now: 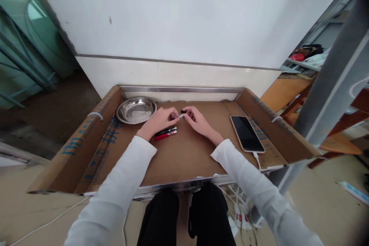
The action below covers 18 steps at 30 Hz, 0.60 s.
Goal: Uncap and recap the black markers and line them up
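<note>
My left hand [162,119] and my right hand [198,120] meet over the cardboard, fingertips pinched. Between them is a slim, pale pen [181,116], its ends largely covered by my fingers. A small black piece [183,111] shows at my right fingertips; whether it belongs to the pen I cannot tell. Just below my left hand lie a red pen [163,136] and black pens [167,130], side by side. Behind my left wrist stands a round, shiny metal bowl [122,113].
Brown cardboard [187,157] lines the table, with raised flaps left and right. A phone [247,133] lies at the right, a white charging cable [257,159] running off the front edge. A white wall [184,19] rises behind. A metal post [336,73] stands at the right.
</note>
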{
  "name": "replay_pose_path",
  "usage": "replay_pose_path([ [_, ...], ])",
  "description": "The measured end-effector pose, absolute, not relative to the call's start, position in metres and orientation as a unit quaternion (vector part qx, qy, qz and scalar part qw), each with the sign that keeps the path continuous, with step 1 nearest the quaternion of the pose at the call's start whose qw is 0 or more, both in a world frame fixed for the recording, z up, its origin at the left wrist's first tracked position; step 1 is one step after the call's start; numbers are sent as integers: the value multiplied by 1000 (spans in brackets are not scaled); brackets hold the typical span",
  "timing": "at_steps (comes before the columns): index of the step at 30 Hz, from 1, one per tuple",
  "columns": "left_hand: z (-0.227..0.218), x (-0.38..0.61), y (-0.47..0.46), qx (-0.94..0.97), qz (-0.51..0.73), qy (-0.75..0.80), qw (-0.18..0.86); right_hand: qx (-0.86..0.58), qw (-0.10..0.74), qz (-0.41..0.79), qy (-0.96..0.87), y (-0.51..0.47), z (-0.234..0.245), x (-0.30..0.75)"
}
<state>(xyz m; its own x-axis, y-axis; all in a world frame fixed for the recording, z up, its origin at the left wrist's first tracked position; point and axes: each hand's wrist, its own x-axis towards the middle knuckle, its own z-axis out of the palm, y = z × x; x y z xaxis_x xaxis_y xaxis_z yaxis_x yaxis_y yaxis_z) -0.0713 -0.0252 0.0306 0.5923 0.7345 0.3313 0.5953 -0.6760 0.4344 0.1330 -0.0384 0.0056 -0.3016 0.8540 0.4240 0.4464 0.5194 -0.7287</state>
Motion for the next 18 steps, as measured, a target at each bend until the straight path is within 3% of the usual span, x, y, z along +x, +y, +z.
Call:
replay_pose_path([
  [4, 31, -62, -32, 896, 287, 335, 48, -366, 456, 488, -648, -36, 3, 124],
  [7, 32, -56, -34, 879, 334, 339, -24, -331, 492, 602, -534, -32, 5, 126],
  [12, 30, -54, -32, 820, 445, 359, -29, -331, 503, 688, -404, -30, 11, 135],
  [18, 29, -50, -35, 834, 468, 291, 31, -302, 469, 750, -355, -28, 11, 139],
])
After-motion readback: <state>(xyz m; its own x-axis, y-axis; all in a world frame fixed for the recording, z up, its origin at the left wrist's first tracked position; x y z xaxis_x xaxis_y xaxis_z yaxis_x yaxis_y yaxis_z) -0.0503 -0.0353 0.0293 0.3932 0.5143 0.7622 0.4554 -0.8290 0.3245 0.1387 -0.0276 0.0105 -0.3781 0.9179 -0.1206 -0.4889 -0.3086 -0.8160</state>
